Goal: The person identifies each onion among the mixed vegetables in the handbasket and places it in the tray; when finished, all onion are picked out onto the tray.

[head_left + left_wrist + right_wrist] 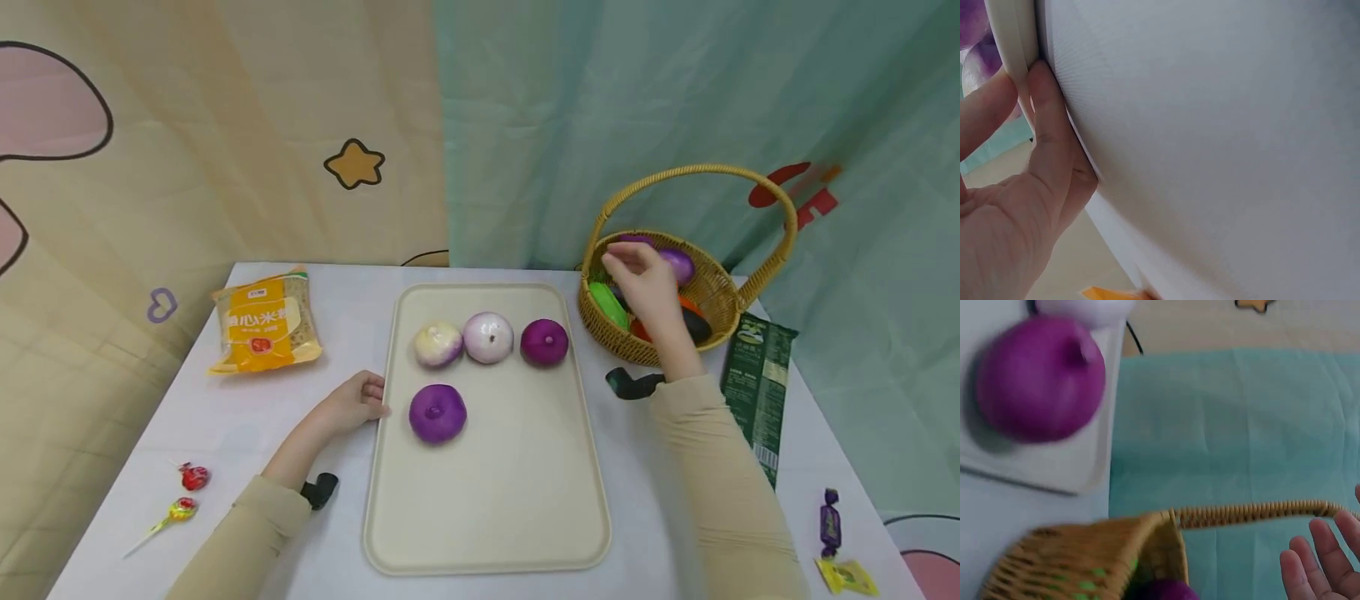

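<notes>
A cream tray (487, 517) lies on the white table and carries several onions: a pale one (438, 343), a white-pink one (488, 337), a purple one (544, 342) and a purple one (437, 412) nearer me. My left hand (356, 402) rests against the tray's left rim (1013, 56), fingers touching it. My right hand (637, 279) hovers over the wicker basket (720, 292), fingers loosely spread (1325, 565), holding nothing. Inside the basket lie a purple onion (678, 264), a green vegetable (607, 304) and darker items. The purple onion (1040, 378) shows in the right wrist view.
A yellow snack bag (264, 325) lies at the left. Two lollipops (187, 492) sit near the front left edge. A dark green packet (761, 383) lies right of the basket, wrapped candies (836, 542) at the front right. Curtains hang behind.
</notes>
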Tool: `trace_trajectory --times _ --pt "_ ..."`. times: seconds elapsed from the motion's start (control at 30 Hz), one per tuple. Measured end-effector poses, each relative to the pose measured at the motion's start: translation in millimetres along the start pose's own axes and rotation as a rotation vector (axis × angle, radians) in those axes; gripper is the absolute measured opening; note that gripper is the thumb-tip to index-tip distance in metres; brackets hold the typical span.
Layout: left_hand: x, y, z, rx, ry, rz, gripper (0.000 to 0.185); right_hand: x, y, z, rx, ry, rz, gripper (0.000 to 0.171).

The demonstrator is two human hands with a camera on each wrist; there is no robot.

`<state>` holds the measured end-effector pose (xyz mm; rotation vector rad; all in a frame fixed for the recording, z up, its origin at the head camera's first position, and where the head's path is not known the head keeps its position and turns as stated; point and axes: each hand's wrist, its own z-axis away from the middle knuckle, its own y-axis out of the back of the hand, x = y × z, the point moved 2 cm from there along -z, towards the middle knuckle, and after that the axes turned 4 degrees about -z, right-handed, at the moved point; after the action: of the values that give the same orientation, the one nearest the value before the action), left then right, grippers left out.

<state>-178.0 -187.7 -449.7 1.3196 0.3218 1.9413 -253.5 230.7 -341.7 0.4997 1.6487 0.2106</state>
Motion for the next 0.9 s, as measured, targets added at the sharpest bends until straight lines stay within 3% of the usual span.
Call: trace_trajectory --times 0.23,0.43,0.63,0.9 --pt "-0.6 -0.5 1.3 0.006 0.009 0.011 0.047 26 64 -46 0.225 -0.149 0.082 0.054" --pt "-3.1 -1.3 2.4 0.017 0.001 0.018 0.045 57 82 -65 0.307 -0.242 0.073 0.059" --pt "-6.4 -2.5 1.7 0.016 -0.002 0.042 0.044 91 77 -73 0.283 -0.309 0.071 0.069" --pt "-5.1 -2.3 0.8 0.029 -0.008 0.022 0.044 118 75 -76 0.093 -0.37 0.095 0.079"
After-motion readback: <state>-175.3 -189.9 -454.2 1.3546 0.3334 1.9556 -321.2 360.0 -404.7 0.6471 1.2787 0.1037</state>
